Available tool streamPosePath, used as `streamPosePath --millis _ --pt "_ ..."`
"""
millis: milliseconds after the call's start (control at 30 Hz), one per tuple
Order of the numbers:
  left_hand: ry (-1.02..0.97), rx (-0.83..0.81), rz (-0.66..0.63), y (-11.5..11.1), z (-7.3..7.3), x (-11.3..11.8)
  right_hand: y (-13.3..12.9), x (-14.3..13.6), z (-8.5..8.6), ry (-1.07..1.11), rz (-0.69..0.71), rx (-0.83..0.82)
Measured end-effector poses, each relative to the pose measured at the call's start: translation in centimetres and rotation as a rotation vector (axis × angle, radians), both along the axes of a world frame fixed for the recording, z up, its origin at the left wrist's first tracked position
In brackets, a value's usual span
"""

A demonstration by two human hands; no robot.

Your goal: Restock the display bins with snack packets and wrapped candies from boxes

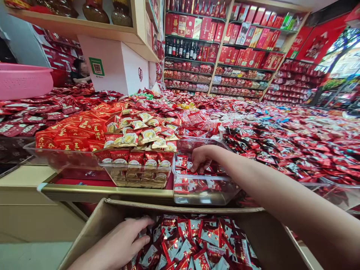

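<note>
A cardboard box (278,232) full of small red and white wrapped packets (194,243) stands open at the bottom centre. My left hand (126,238) rests inside its left part, fingers apart, at the edge of the packets. Above the box, my right hand (204,157) reaches into a clear plastic bin (208,197) partly filled with similar red packets (194,184). Its fingers are curled down at the packets; whether one is between them is hidden.
Left of that bin, another clear bin (135,170) holds durian packets (137,138), beside red packets (75,129). Heaps of sweets (281,138) spread right. A pink basket (25,80) stands far left, with a person (81,71) behind. Shelves of boxes and bottles line the back.
</note>
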State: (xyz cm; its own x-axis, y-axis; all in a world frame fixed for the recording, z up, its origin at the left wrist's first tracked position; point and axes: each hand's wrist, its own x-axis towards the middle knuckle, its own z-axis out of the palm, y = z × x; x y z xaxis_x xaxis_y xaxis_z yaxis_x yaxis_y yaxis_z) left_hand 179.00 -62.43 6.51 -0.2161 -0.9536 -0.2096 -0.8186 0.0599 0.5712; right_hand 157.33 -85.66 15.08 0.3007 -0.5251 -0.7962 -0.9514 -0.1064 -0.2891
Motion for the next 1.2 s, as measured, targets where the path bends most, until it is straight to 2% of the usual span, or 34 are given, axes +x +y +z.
streamPosePath --millis 167,367,500,600,667,733,767,867,933,1000,1067,1133,1200 --pt "0.011 -0.003 -0.016 0.0 0.2 0.0 0.5 0.4 0.2 0.042 0.067 0.044" --pt "-0.004 -0.023 -0.007 -0.2 -0.4 0.4 1.9 0.3 2.8 -0.034 0.123 -0.018" --pt "0.100 0.009 -0.021 -0.7 -0.2 0.1 2.9 -1.8 6.3 -0.146 0.097 -0.297" --pt "0.337 0.198 -0.061 -0.6 1.6 -1.1 5.4 -4.6 9.7 -0.348 0.090 -0.693" --pt "0.538 0.342 -0.089 -0.1 3.4 -2.5 8.4 -6.2 11.2 -0.560 0.091 -0.889" --pt "0.768 0.402 -0.121 0.8 5.2 -4.2 12.0 -6.9 11.2 -0.736 0.075 -0.901" --pt "0.891 0.411 -0.144 1.3 5.9 -5.2 13.9 -6.8 10.4 -0.783 0.074 -0.867" --pt "1.136 0.448 -0.158 2.8 7.2 -8.1 19.1 -5.7 6.4 -0.827 0.151 -0.740" --pt "1.156 0.487 -0.077 3.6 6.9 -9.5 21.0 -4.9 4.0 -0.801 0.208 -0.648" --pt "1.131 0.510 0.043 4.1 5.7 -10.3 21.2 -4.6 3.3 -0.774 0.233 -0.663" --pt "1.116 0.496 0.169 4.3 4.2 -10.4 19.7 -4.9 4.5 -0.769 0.172 -0.811" --pt "1.112 0.468 0.274 4.2 2.7 -10.1 17.1 -5.3 6.6 -0.757 0.047 -0.976" --pt "1.101 0.460 0.348 4.0 1.6 -9.7 14.1 -5.2 8.3 -0.690 -0.014 -0.990"
